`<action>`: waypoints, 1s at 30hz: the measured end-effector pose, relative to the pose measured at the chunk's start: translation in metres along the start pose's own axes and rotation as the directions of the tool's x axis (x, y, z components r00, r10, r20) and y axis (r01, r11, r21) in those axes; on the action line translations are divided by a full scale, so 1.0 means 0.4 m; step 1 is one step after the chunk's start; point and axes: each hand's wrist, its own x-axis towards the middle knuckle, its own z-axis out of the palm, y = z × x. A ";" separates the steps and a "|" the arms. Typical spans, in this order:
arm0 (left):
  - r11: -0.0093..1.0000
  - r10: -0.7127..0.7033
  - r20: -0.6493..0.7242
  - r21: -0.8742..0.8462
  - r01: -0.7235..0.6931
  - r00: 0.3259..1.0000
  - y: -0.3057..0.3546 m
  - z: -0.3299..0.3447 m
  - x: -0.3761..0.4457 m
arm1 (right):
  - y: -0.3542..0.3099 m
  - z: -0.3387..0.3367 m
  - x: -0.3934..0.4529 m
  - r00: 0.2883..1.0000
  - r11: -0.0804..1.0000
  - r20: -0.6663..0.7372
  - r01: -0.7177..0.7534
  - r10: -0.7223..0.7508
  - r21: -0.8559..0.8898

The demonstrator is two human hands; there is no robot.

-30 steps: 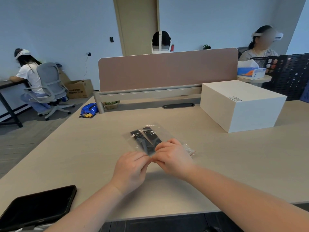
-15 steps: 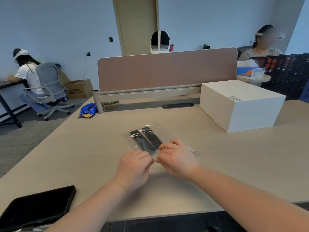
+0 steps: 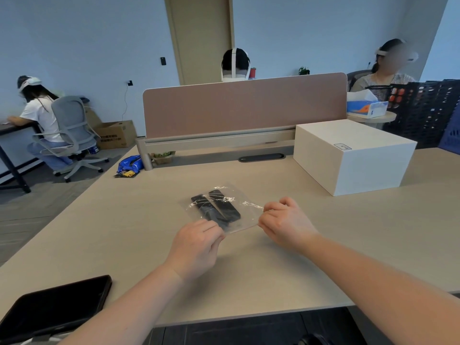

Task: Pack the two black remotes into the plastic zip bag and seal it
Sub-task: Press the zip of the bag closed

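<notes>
Head view, taken from left to right: at the lower left corner of the frame one dark tablet point(image 3: 53, 308) lies flat on the pale table point(image 3: 348, 245), touching nothing else. Right of it, low in the middle, the left hand point(image 3: 196, 247) is curled nearly closed, thumb and fingertips pinched on the near left corner of one clear plastic zip bag point(image 3: 246, 212). That bag lies at the centre of the frame on the table, and inside it sit two black remotes point(image 3: 216, 207), side by side and touching, both slanting from upper left to lower right. Whether the zip strip along the near edge is pressed together cannot be told. At the bag's right end the right hand point(image 3: 286, 222) is likewise curled, fingers pinched on the near right corner, so that the near edge runs stretched between the two hands. Further right, in the upper right part of the table, stands one white box point(image 3: 353, 155), well apart from the bag.
</notes>
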 end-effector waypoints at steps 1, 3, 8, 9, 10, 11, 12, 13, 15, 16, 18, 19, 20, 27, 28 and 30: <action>1.000 -0.003 0.001 -0.005 0.003 1.000 0.000 0.000 0.000 | 0.005 0.000 -0.004 1.000 1.000 0.012 -0.009 0.009 -0.016; 1.000 -0.012 0.004 -0.012 0.012 1.000 -0.003 -0.001 -0.001 | 0.020 0.003 -0.013 0.999 0.999 0.036 -0.026 0.028 -0.041; 0.999 -0.021 0.012 -0.024 0.021 1.000 -0.016 -0.002 -0.008 | 0.057 0.013 -0.041 0.988 0.990 0.102 -0.111 0.120 -0.089; 0.999 -0.021 0.012 -0.027 0.022 1.000 -0.017 -0.002 -0.009 | 0.062 0.013 -0.047 0.983 0.986 0.117 -0.132 0.143 -0.103; 0.999 -0.022 0.010 -0.026 0.022 1.000 -0.019 -0.002 -0.010 | 0.066 0.011 -0.052 0.975 0.981 0.139 -0.156 0.172 -0.117; 0.999 -0.022 0.008 -0.025 0.022 1.000 -0.019 -0.002 -0.010 | 0.071 0.011 -0.058 0.966 0.975 0.161 -0.181 0.201 -0.130; 1.000 -0.021 0.003 -0.023 0.022 1.000 -0.018 -0.002 -0.010 | 0.073 0.009 -0.061 0.954 0.967 0.186 -0.212 0.236 -0.141; 1.000 -0.019 -0.003 -0.020 0.019 1.000 -0.016 -0.002 -0.008 | 0.075 0.011 -0.065 0.942 0.959 0.204 -0.236 0.265 -0.155; 1.000 -0.010 -0.019 -0.020 0.010 1.000 -0.011 -0.004 -0.003 | 0.075 0.015 -0.069 0.918 0.944 0.240 -0.278 0.316 -0.180; 1.000 -0.005 -0.029 -0.021 0.005 1.000 -0.009 -0.006 0.000 | 0.075 0.014 -0.069 0.908 0.938 0.256 -0.289 0.332 -0.189; 1.000 0.001 -0.047 -0.019 -0.002 0.999 -0.009 -0.011 0.003 | 0.081 0.012 -0.072 0.900 0.932 0.262 -0.304 0.349 -0.200; 1.000 0.005 -0.056 -0.016 -0.006 0.998 -0.012 -0.013 0.002 | 0.085 0.011 -0.074 0.899 0.930 0.260 -0.308 0.353 -0.201; 1.000 0.010 -0.066 -0.011 -0.011 0.998 -0.014 -0.013 -0.001 | 0.089 0.008 -0.078 0.891 0.927 0.273 -0.317 0.364 -0.200; 0.999 0.054 -0.070 0.000 -0.054 0.996 -0.009 -0.007 -0.012 | 0.109 0.020 -0.103 0.878 0.930 0.308 -0.339 0.366 -0.140; 0.999 0.054 -0.065 -0.001 -0.054 0.996 -0.009 -0.004 -0.017 | 0.104 0.010 -0.101 0.874 0.926 0.307 -0.353 0.377 -0.134; 0.999 0.052 -0.041 -0.013 -0.052 0.998 -0.010 0.004 -0.028 | 0.092 -0.001 -0.100 0.888 0.937 0.301 -0.322 0.348 -0.132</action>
